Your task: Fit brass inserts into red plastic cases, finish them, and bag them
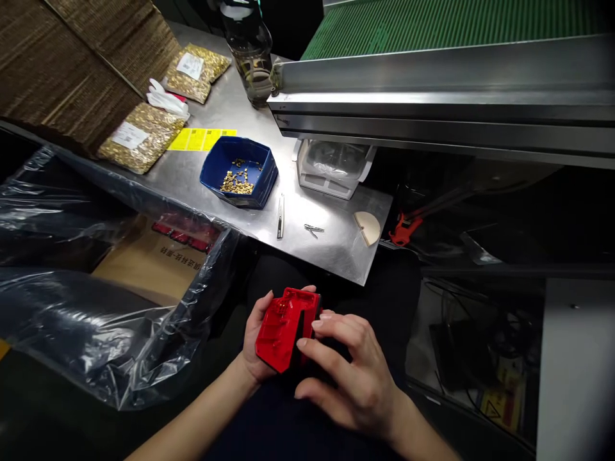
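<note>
A red plastic part point(284, 326) with ribs and recesses is held in front of me, below the metal table's edge. My left hand point(256, 342) grips it from behind and underneath, fingers wrapped round its left side. My right hand point(348, 374) rests against its right side, fingertips curled onto the part and onto something dark beside it that I cannot make out. On the steel table point(336, 253) above stands a blue bin point(240, 171) holding several small brass pieces.
Tweezers point(280, 216) and a small metal clip point(313, 228) lie near the table's front edge. Bags of brass parts point(139, 136), yellow labels, a bottle point(250, 48) and a white holder point(332, 168) sit behind. A plastic-lined carton point(144, 269) is left; a conveyor frame point(442, 96) overhangs right.
</note>
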Motion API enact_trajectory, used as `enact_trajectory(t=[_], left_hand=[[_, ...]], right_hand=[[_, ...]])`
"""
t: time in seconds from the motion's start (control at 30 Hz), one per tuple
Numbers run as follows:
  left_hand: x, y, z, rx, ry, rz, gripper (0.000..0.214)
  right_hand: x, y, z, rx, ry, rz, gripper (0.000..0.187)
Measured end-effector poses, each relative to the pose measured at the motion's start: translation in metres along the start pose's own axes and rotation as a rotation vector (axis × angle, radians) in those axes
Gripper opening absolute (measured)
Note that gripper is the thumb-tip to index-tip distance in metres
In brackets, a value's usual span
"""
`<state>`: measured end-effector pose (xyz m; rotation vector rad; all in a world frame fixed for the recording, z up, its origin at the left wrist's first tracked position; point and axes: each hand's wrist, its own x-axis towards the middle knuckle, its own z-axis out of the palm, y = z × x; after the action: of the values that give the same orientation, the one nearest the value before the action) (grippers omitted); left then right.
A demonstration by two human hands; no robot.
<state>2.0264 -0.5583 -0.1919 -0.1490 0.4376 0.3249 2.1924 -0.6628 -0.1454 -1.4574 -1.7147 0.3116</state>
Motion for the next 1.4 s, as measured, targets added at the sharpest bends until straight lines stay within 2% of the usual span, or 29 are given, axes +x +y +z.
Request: enact_trajectory(t=[0.13, 0.33, 0.47, 0.57, 0.8, 1.0, 1.2, 1.3, 1.4], left_hand=[[0.004, -0.001, -0.003, 0.054, 0.012, 0.021, 0.063], [0.011, -0.005, -0.003, 0.267, 0.169, 0.155, 0.072], [0.013, -0.006, 0.001, 0.46, 0.242, 0.24, 0.075], [0.013, -0.005, 0.001, 0.506, 0.244, 0.25, 0.079], [0.012, -0.001, -0.011, 0.422, 0.142, 0.19, 0.076], [0.01, 0.0, -0.011, 0.423, 0.103, 0.205, 0.073], [0.007, 0.0, -0.009, 0.42, 0.058, 0.216, 0.084], [0.004, 0.0, -0.002, 0.401, 0.001, 0.152, 0.084], [0.0, -0.003, 0.005, 0.363, -0.067, 0.064, 0.071]], right_hand=[[0.001, 0.003, 0.004, -0.048, -0.067, -0.043, 0.034], [-0.003, 0.015, 0.02, -0.128, -0.343, 0.053, 0.021], [-0.005, 0.019, 0.019, -0.08, -0.406, 0.116, 0.016], [-0.005, 0.018, 0.017, -0.074, -0.422, 0.111, 0.012], [0.002, 0.011, 0.017, -0.091, -0.404, 0.048, 0.011], [-0.001, 0.008, 0.02, -0.066, -0.385, 0.032, 0.014], [0.002, 0.005, 0.011, 0.017, -0.343, 0.018, 0.02], [0.007, 0.008, -0.002, 0.125, -0.197, 0.155, 0.018], [0.012, 0.019, -0.008, 0.252, 0.025, 0.512, 0.014]])
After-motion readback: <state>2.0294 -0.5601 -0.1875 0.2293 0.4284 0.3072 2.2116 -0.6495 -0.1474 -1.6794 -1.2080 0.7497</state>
